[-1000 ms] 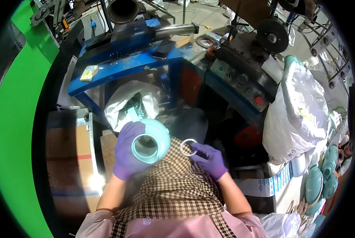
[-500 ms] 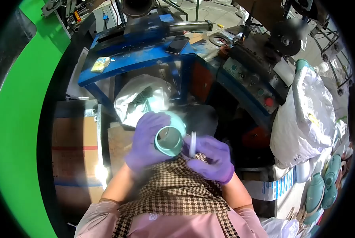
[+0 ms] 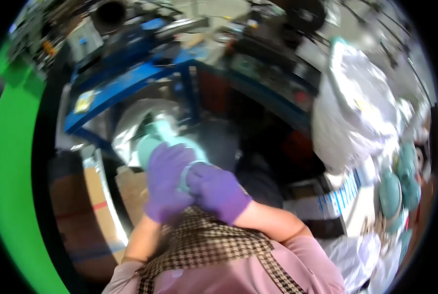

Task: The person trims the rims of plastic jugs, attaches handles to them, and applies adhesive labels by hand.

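Note:
My left hand (image 3: 167,181), in a purple glove, is wrapped round a hollow mint-green bottle shell (image 3: 194,151), which lies tilted in front of my lap. The purple-gloved right hand (image 3: 216,188) presses against the shell's open mouth, its fingers bent and partly hidden by the rim. Whatever those fingers hold is out of sight, and the white ring seen earlier does not show. Just behind the shell, a white plastic bag (image 3: 131,122) contains more mint-green pieces.
A blue metal bench (image 3: 116,90) stands ahead with a small yellow packet (image 3: 84,101). To the right are a big white sack (image 3: 353,108) and several green bottle shells (image 3: 390,193). Cardboard boxes (image 3: 77,196) sit at left. The view is blurred.
My right hand has moved left from beside the shell onto its mouth, and the white ring has gone from sight. The shell's mouth has turned towards the right hand. The camera view has shifted.

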Tool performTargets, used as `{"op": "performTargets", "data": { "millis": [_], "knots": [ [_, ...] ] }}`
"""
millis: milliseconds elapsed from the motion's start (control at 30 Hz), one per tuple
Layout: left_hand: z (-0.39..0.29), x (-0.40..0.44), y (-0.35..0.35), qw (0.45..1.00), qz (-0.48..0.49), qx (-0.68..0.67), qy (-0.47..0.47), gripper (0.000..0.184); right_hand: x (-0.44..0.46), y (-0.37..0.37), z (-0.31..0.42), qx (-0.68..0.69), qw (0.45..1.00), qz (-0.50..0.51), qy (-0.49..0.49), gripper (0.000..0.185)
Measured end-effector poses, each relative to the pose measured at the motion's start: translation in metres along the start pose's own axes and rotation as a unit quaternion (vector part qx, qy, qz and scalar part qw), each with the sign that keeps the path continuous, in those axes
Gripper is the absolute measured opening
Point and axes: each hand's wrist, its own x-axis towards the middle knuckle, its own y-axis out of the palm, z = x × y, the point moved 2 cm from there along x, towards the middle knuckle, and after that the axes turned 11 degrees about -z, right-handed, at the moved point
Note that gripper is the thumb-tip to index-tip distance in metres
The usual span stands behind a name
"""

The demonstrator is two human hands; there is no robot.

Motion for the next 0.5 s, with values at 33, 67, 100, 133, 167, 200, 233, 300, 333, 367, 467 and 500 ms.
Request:
{"op": "performTargets", "data": {
  "millis": [33,67,100,133,167,200,233,300,333,367,467,500],
  "knots": [
    [0.001,-0.006,0.007,0.999,-0.026,0.013,0.021,0.057,-0.003,-0.001,-0.005,0.042,0.999,0.018,0.02,0.01],
    [0.0,-0.008,0.006,0.999,-0.03,-0.001,0.02,0.061,-0.004,0.003,-0.011,0.092,0.99,0.055,0.094,0.009],
    [-0.003,-0.005,0.007,0.999,-0.033,0.011,0.021,0.067,-0.003,0.008,-0.017,0.146,0.972,0.083,0.166,0.009],
    [-0.006,-0.006,0.011,0.999,-0.042,0.013,0.015,0.068,-0.004,0.012,-0.02,0.177,0.962,0.052,0.201,0.013],
    [-0.006,-0.006,0.013,0.999,-0.041,0.0,0.011,0.065,-0.003,0.013,-0.026,0.029,0.998,0.051,0.037,0.012],
    [-0.009,-0.004,0.013,1.0,-0.028,0.005,0.011,0.062,-0.004,0.014,-0.027,-0.027,0.998,0.06,0.004,0.009],
    [-0.011,-0.003,0.015,0.999,-0.026,0.01,0.027,0.059,-0.004,0.009,-0.026,-0.035,0.997,0.074,0.009,0.008],
    [-0.011,-0.004,0.022,0.998,-0.019,0.022,0.055,0.055,-0.006,-0.005,-0.022,-0.024,0.992,0.116,0.036,0.01],
    [-0.011,-0.007,0.025,0.997,-0.011,0.028,0.068,0.054,-0.009,-0.011,-0.019,-0.003,0.988,0.141,0.061,0.011],
    [-0.011,-0.009,0.029,0.996,-0.004,0.037,0.078,0.052,-0.013,-0.014,-0.017,0.02,0.982,0.168,0.084,0.012],
    [-0.016,-0.006,0.038,0.993,0.017,0.073,0.089,0.05,-0.036,-0.004,-0.025,0.028,0.998,0.025,0.043,0.013],
    [-0.016,-0.005,0.04,0.991,0.023,0.084,0.097,0.052,-0.042,-0.003,-0.025,0.034,0.998,-0.001,0.056,0.023]
  ]
}}
